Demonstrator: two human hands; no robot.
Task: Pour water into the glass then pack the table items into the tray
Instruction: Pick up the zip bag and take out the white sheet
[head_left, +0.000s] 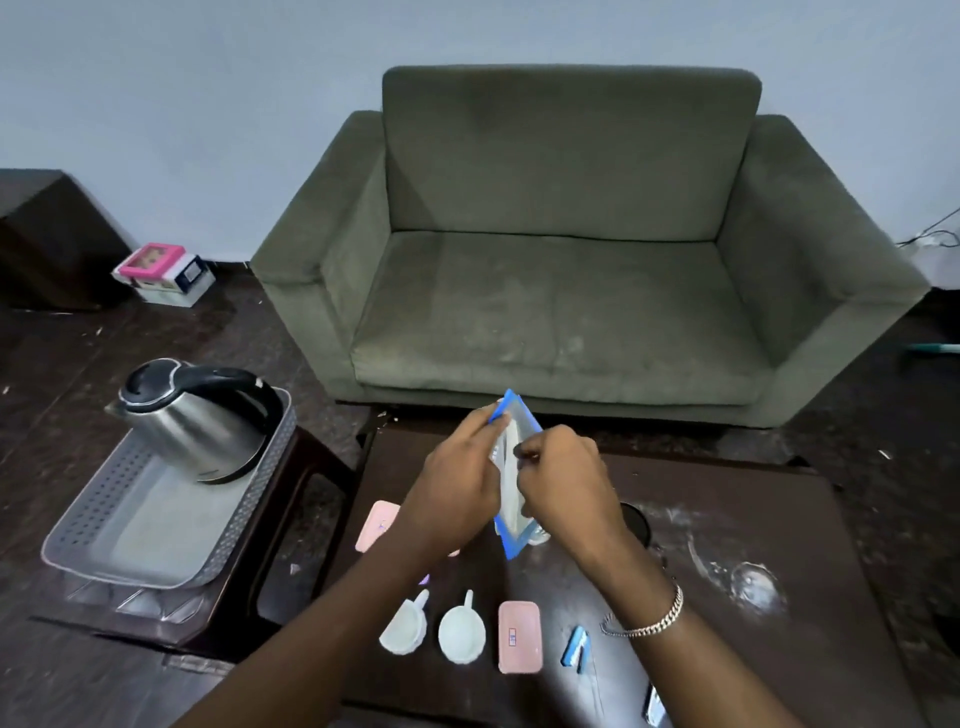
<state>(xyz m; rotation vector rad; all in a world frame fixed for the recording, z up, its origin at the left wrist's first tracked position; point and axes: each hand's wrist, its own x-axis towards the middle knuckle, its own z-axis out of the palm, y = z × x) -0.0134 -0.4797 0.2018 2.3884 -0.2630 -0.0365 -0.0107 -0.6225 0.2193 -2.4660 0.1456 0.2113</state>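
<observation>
Head view, hands: left hand (460, 486) and right hand (563, 480) are both pinched on one blue-rimmed clear pouch (511, 467), raised between them above the table (753, 519), probably so its mouth can be worked.
Glass: possibly the clear object just under the right wrist, mostly hidden.
Tray: one grey perforated tray (93, 525), well left of the left hand, on a stool; it is kept off the table, likely as the packing target.
Kettle: one steel kettle (197, 415) stands in the tray's far end.
Near the forearms: two white scoops (434, 626), two pink cases (519, 636), one blue clip (575, 647).
</observation>
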